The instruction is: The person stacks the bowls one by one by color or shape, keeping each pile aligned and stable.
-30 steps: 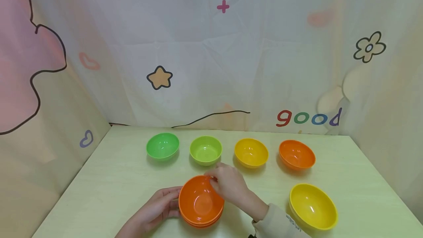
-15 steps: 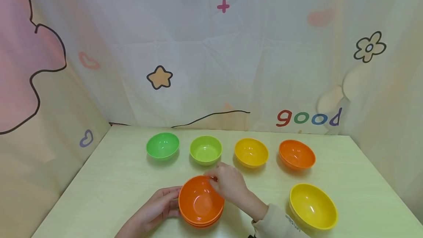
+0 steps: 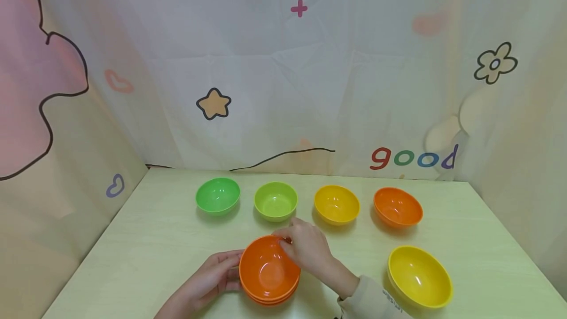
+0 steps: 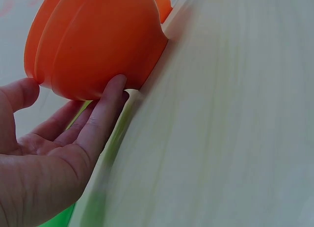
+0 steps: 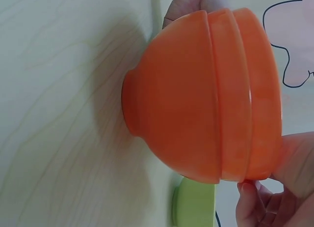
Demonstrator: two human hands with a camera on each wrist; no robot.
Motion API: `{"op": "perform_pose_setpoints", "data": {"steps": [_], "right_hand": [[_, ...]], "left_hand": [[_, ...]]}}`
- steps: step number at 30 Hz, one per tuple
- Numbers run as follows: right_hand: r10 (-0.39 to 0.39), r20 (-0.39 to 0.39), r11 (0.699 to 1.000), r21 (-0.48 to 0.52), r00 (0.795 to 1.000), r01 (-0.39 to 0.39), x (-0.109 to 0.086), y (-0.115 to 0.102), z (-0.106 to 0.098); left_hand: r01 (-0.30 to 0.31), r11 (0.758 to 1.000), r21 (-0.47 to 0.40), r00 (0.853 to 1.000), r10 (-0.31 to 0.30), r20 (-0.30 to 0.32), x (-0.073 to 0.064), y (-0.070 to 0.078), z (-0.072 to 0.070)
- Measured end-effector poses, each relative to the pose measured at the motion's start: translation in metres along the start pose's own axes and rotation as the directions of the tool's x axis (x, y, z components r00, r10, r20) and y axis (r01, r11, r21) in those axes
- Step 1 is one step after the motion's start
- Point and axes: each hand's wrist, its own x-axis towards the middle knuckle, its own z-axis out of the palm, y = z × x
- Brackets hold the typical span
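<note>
A stack of three nested orange bowls (image 3: 270, 272) stands upright on the table, near the front middle. My left hand (image 3: 214, 277) is at the stack's left side. In the left wrist view its nearly straight fingers (image 4: 100, 116) rest against the outer wall, with the thumb by the upper rims. At the far right of the rim, my right hand (image 3: 307, 247) pinches the edge of the top bowl (image 5: 262, 94) between thumb and fingers. Three rims sit one above another in the right wrist view, where the right fingertips are partly hidden by the bowl.
Along the back of the table stand a green bowl (image 3: 218, 197), a lime bowl (image 3: 276, 202), an amber bowl (image 3: 336, 206) and a single orange bowl (image 3: 397, 207). A larger yellow bowl (image 3: 419, 277) is at the front right. A printed curtain (image 3: 266, 73) hangs behind.
</note>
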Motion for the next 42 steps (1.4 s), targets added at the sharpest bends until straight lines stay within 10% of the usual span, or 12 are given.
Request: {"op": "perform_pose_setpoints", "data": {"steps": [42], "right_hand": [[0.036, 0.005, 0.996, 0.080, 0.999, -0.037, -0.0029, 0.0019, 0.0039]], "left_hand": [[0.000, 1.000, 0.003, 1.000, 0.000, 0.000, 0.0015, 0.0001, -0.0002]]}}
